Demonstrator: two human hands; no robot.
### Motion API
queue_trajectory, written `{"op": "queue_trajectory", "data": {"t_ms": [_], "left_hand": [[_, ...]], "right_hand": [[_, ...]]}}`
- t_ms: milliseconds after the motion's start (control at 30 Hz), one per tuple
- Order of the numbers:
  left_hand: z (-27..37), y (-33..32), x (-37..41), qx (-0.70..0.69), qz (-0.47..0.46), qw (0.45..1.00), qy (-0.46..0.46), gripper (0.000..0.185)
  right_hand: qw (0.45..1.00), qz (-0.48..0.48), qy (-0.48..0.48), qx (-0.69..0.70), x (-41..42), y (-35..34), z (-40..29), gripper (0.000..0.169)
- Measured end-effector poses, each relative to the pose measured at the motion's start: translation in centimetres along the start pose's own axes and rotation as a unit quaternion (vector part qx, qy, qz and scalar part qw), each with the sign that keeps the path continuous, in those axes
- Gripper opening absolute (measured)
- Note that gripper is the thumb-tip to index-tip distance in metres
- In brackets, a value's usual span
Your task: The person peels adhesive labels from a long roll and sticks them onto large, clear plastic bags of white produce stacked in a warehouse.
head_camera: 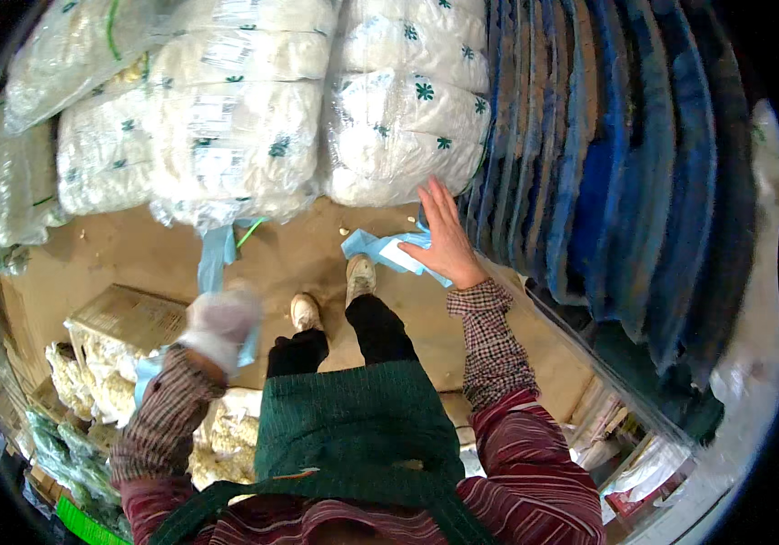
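Note:
My left hand (224, 320), in a white glove and blurred by motion, is closed around a blue plastic strip (215, 259). The strip reaches up to the underside of a wrapped white bale (239, 136), and more blue shows below the glove. Bare and with fingers apart, my right hand (447, 238) has its fingertips at the lower edge of another wrapped bale (406, 143); whether they touch it is unclear. Blue plastic film (369, 245) with a white patch lies behind and left of that hand, close to my shoe (360, 276). A green tie (251, 231) sticks out beside the strip.
A row of blue-edged stacked sheets (607, 170) rises on the right. At lower left stand a cardboard box (127, 317) and clear bags of pale pieces (106, 381). More plastic-wrapped bundles (14, 177) are at far left. Brown floor (123, 252) lies around my feet.

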State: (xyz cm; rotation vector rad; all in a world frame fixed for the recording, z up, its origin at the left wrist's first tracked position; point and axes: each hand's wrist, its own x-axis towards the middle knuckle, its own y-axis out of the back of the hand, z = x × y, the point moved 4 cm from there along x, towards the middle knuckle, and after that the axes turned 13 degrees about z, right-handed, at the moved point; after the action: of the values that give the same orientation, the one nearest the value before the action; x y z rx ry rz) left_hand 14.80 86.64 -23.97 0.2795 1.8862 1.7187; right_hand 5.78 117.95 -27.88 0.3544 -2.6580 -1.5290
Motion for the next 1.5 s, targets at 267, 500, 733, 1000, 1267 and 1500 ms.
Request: {"op": "queue_trajectory", "data": {"t_ms": [267,500,733,1000,1267,1500], "left_hand": [[8.9,-0.1,21.0,-0.016,0.378,0.905,-0.193,0.03],[9.8,-3.9,23.1,0.13,0.39,0.863,-0.292,0.027],[10.1,-5.1,21.1,0.178,0.393,0.855,-0.287,0.017],[8.8,-8.8,20.3,-0.062,0.249,0.953,-0.164,0.033],[10.2,-8.1,20.6,0.012,0.335,0.926,-0.175,0.042],[10.0,-8.9,20.0,0.025,0.368,0.911,-0.183,0.032]], "right_hand": [[0.985,0.136,0.102,0.003,-0.9,-6.8,6.8,0.077],[0.981,0.153,0.117,-0.024,-0.3,-8.4,8.4,0.049],[0.995,0.064,0.059,-0.04,-1.9,-9.2,8.6,0.046],[0.95,0.176,0.057,0.25,-3.4,-15.1,13.1,0.062],[0.94,0.169,0.006,0.297,-5.0,-16.0,12.8,0.066],[0.967,0.231,-0.067,0.086,-12.8,-12.9,13.0,0.059]]}}
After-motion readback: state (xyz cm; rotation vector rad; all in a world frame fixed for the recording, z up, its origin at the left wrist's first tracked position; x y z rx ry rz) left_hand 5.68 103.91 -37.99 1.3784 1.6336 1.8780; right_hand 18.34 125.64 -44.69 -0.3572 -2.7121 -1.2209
